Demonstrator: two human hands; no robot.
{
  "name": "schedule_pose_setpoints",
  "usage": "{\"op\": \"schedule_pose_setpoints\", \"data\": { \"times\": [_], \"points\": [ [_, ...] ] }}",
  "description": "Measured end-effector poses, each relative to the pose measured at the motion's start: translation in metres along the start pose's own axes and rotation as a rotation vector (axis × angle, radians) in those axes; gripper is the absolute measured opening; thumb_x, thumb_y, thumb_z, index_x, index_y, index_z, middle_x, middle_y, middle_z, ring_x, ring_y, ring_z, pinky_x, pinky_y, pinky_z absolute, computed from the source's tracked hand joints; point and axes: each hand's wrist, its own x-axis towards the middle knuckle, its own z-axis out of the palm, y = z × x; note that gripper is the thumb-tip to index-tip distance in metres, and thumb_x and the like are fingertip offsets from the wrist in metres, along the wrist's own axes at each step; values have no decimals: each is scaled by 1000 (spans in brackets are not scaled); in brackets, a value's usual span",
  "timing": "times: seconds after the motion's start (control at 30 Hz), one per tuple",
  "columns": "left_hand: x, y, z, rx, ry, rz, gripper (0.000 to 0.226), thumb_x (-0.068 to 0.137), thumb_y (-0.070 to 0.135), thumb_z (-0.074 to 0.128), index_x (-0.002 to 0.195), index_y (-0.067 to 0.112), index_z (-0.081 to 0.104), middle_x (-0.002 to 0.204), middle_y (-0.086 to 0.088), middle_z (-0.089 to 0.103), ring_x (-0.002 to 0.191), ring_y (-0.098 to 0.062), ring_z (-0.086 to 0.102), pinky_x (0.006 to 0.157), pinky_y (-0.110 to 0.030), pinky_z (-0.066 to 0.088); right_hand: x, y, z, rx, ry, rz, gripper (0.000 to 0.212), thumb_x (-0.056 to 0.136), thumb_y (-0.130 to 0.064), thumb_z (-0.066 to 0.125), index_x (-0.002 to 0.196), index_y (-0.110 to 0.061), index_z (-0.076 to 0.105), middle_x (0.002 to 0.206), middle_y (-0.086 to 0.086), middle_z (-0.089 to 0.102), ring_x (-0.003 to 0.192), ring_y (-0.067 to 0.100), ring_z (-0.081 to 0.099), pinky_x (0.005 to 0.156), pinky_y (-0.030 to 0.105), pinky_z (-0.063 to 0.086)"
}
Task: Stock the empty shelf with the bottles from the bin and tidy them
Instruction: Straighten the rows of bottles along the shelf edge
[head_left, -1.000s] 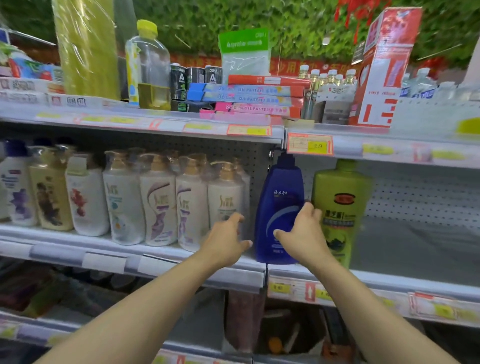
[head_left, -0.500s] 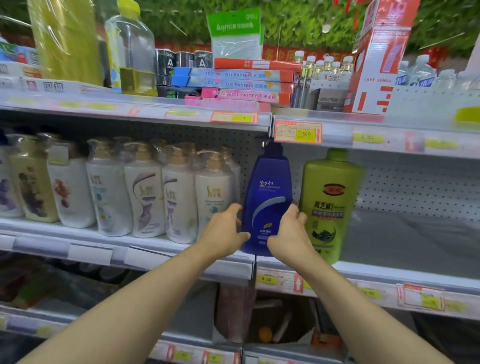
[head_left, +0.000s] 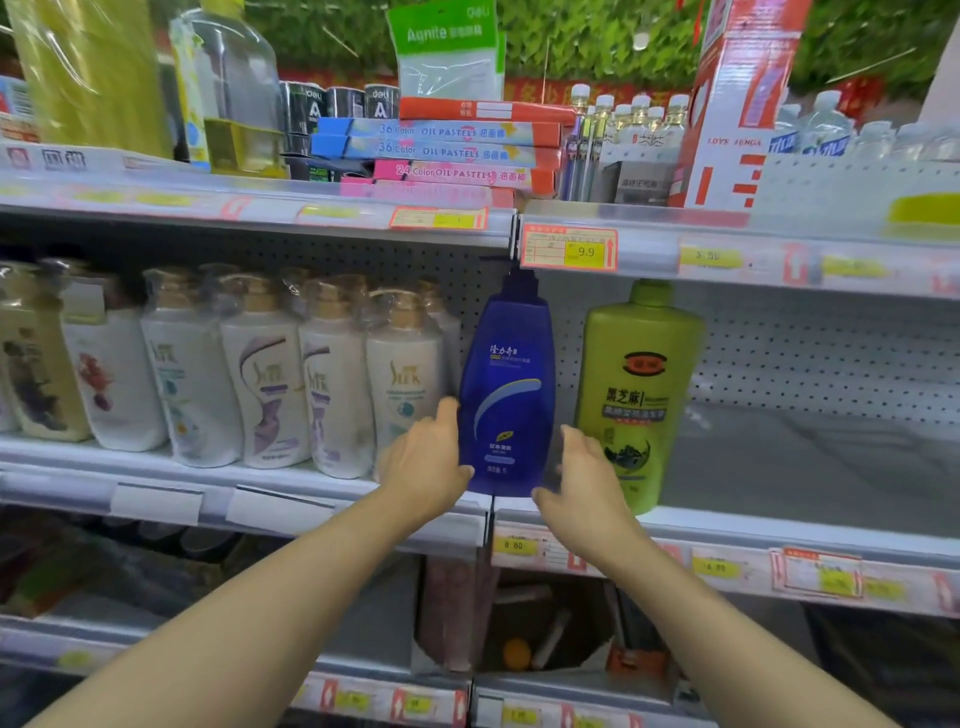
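Note:
A blue pump bottle (head_left: 506, 395) stands upright at the left end of the grey shelf (head_left: 789, 467), right at the joint between two shelf sections. My left hand (head_left: 426, 465) cups its lower left side, thumb up along the edge. Blurred by motion, my right hand (head_left: 587, 480) curls against the bottle's lower right side. A green bottle (head_left: 641, 395) stands upright just to the right, a narrow gap apart from the blue one. No bin shows clearly.
A row of several white and cream pump bottles (head_left: 260, 379) fills the shelf section to the left. The shelf board above (head_left: 727, 249) hangs close over the blue bottle's pump. Right of the green bottle the shelf surface is bare. Lower shelves hold dim goods.
Both hands stay at the blue bottle's sides and have slid lower on it. The bottle now stands a little further left, with a gap to the green bottle.

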Motion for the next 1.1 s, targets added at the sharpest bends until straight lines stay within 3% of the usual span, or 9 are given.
{"op": "schedule_pose_setpoints", "data": {
  "times": [0.1, 0.17, 0.23, 0.33, 0.63, 0.8, 0.93, 1.1],
  "points": [
    [-4, 9, 6, 58, 53, 22, 57, 85, 26, 68, 127, 18, 31, 126, -6, 50, 109, -27, 56, 83, -40, 49, -11, 17, -18, -62, 336, -8, 62, 83, -13, 70, 136, -13, 37, 134, 5, 37, 122, 21, 44, 100, 29, 38],
    [-6, 16, 9, 83, 82, 37, 56, 85, 26, 68, 127, 18, 31, 127, -6, 47, 110, -27, 55, 81, -40, 47, -8, 34, -31, -40, 450, 72, 74, 80, -16, 75, 138, -9, 29, 138, 11, 32, 127, 27, 37, 105, 34, 34],
    [-8, 23, 13, 99, 104, 58, 56, 85, 26, 67, 126, 18, 31, 126, -5, 45, 111, -27, 54, 79, -40, 46, -1, 47, -39, 84, 338, 174, 92, 78, -21, 77, 145, -11, 14, 146, 14, 24, 134, 30, 30, 109, 41, 30],
    [-9, 27, 17, 97, 104, 84, 61, 85, 27, 67, 132, 19, 28, 129, -4, 42, 114, -24, 52, 80, -38, 48, 9, 55, -38, 224, 168, 225, 88, 80, -22, 75, 142, -16, 12, 146, 12, 32, 132, 31, 39, 106, 46, 37],
    [-6, 21, 19, 118, 116, 55, 54, 84, 28, 68, 124, 19, 32, 124, -3, 46, 112, -22, 52, 80, -37, 47, 22, 55, -26, 185, 104, 233, 87, 89, -22, 64, 148, -15, 0, 146, 16, 30, 130, 33, 41, 105, 45, 38],
    [-7, 11, 15, 162, 134, 46, 54, 85, 30, 68, 125, 19, 34, 123, -2, 48, 110, -21, 54, 77, -32, 45, 13, 48, -27, -40, 198, 222, 83, 84, -24, 71, 142, -9, 14, 138, 17, 29, 125, 35, 39, 99, 45, 41],
    [-11, -2, 13, 183, 141, 17, 53, 84, 31, 68, 124, 19, 34, 122, -3, 49, 107, -23, 54, 78, -36, 47, -2, 33, -29, -290, 324, 129, 78, 82, -33, 71, 137, -8, 22, 134, 16, 31, 123, 33, 33, 101, 40, 34],
    [-18, -28, -3, 225, 143, -14, 53, 86, 30, 63, 129, 19, 34, 122, -4, 48, 111, -25, 53, 75, -36, 41, -13, -1, -13, -351, 259, -34, 77, 83, -37, 68, 141, -13, 24, 139, 10, 33, 127, 28, 30, 104, 36, 31]
  ]
}}
